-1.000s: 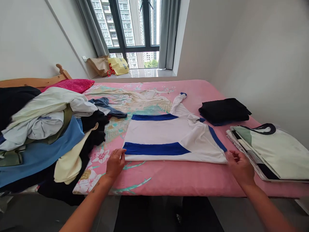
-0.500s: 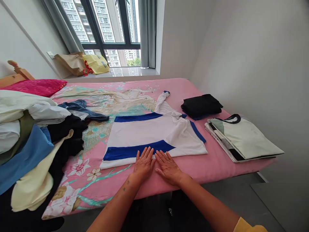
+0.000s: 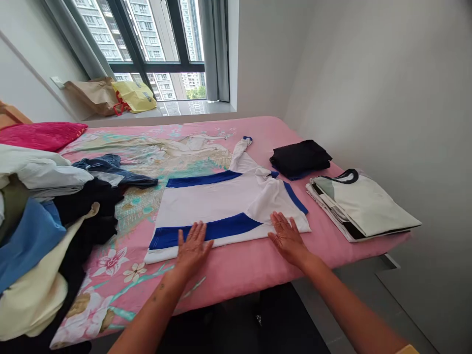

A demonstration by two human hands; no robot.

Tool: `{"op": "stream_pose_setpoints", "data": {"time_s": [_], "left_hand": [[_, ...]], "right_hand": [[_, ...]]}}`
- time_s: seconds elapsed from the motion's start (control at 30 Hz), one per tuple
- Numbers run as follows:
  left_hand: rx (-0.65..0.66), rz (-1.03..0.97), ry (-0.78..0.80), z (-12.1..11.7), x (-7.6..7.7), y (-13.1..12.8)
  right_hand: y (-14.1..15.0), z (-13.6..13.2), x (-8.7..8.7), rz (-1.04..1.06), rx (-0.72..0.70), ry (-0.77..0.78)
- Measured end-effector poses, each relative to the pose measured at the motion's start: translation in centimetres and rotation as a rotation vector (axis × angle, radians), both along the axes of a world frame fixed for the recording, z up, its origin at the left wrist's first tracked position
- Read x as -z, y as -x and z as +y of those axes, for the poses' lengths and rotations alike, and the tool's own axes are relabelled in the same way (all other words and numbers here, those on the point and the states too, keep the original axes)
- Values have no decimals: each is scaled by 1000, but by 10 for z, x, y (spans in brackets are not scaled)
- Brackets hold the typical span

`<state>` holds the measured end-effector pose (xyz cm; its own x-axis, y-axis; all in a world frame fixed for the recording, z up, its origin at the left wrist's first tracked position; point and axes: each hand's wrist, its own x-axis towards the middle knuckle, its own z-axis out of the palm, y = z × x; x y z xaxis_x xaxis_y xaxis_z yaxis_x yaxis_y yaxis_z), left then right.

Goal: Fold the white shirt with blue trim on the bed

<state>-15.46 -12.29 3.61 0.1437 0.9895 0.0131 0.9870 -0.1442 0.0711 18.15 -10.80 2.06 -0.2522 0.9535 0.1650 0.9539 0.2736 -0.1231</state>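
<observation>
Shirt [image 3: 206, 204], one, white with blue bands; laid out on the bed [image 3: 239, 268], its near edge along the bed's front side.

Left hand [image 3: 192, 250], palm down, fingers extended and spread; grasping nothing.

Right hand [image 3: 289, 242], palm down, fingers extended; likewise without grip.

Step in hand, as judged: smoothing the cloth flat. Best done with light, even pressure, palms level, strokes running outward towards the two ends; a heavy push would probably drag the fabric into fresh creases. The bunched folds [image 3: 267, 181] beyond the right hand deserve attention of their own. Near edge best kept straight throughout.

Position: shirt under the fingers of both hands, most of it beyond them. Left fingertips on the near blue band [image 3: 236, 225]; right fingers on white cloth, close to the right end. Far sleeve [image 3: 240, 153] stretched away, well apart from both hands.

Adjacent: black stack [image 3: 300, 160], beyond the shirt's right end; pale stack [image 3: 372, 204], to the right; clothes pile [image 3: 29, 241], at left.
</observation>
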Motion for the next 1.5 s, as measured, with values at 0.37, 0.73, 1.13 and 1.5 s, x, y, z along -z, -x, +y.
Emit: {"op": "stream_pose_setpoints", "data": {"time_s": [0.37,0.73,1.13,1.5], "left_hand": [[-225,26,-5,2,2,102],[146,123,-96,-19,16,172],[133,156,31,-26,-19,158],[195,186,-79,-128,-3,155]], "right_hand": [[-68,19,25,16,-2,-106],[-91,15,12,-228,-174,-117],[-89,24,-5,-248,-111,-103],[-126,-65,10,-313,-276,-197]]}}
